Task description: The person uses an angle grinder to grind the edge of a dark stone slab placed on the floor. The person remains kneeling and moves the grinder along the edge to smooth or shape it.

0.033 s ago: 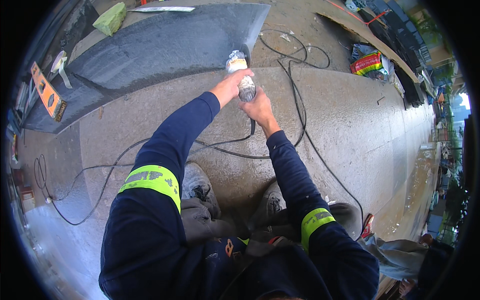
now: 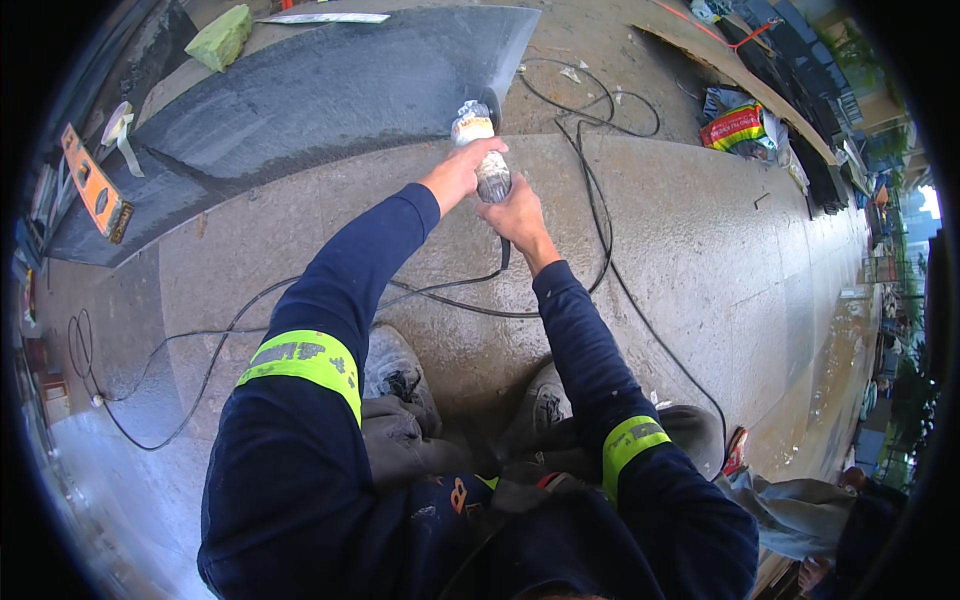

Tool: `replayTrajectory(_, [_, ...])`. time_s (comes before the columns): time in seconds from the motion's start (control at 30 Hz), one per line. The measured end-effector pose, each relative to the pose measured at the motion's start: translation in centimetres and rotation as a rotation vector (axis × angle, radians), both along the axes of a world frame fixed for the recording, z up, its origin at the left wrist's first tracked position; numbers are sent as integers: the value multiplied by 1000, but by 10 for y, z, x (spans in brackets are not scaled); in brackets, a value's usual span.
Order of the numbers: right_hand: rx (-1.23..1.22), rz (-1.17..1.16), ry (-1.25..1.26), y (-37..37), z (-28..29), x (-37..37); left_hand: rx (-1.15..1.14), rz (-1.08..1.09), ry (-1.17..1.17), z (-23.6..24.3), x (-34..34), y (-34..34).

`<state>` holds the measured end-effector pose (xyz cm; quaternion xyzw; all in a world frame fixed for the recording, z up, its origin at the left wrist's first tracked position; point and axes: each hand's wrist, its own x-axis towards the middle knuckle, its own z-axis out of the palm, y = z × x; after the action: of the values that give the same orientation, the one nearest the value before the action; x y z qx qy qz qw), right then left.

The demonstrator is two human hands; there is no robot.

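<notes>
Both hands are closed around an angle grinder (image 2: 473,126) with a whitish, dust-caked body. My left hand (image 2: 459,177) wraps its middle from the left. My right hand (image 2: 520,217) grips the rear end, nearer to me. At the far end, the grinder's dark disc (image 2: 491,102) is at the right end of a large dark grey stone slab (image 2: 310,95); whether it touches the slab I cannot tell. A black power cord (image 2: 505,258) hangs from behind my right hand and runs across the floor.
An orange spirit level (image 2: 97,188) and a tape roll (image 2: 118,124) are at the left; a pale green block (image 2: 220,38) lies beyond the slab. Loops of black cable (image 2: 598,190) cross the wet floor. A red-yellow bag (image 2: 735,128) lies right. Another person's legs (image 2: 790,505) show lower right.
</notes>
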<state>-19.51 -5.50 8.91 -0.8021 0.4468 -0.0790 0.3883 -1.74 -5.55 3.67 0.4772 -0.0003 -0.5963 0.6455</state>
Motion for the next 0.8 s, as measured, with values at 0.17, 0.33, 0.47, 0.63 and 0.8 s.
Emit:
replayTrajectory(0.17, [-35,-8,0,-3,-5,6,-46,18,-2,-7,3,-1])
replayTrajectory(0.33, [-56,-16,1,-7,-15,14,-12,-8,-14,-18,12,-8])
replayTrajectory(0.47, [-25,-13,-1,-13,-20,20,-263,-51,-145,-40,21,0])
replayTrajectory(0.63, [-52,-14,11,-11,-19,20,-342,-145,-210,-48,22,8])
replayTrajectory(0.8, [-8,-16,19,-5,-11,11,-34,-10,19,-19,14,-4])
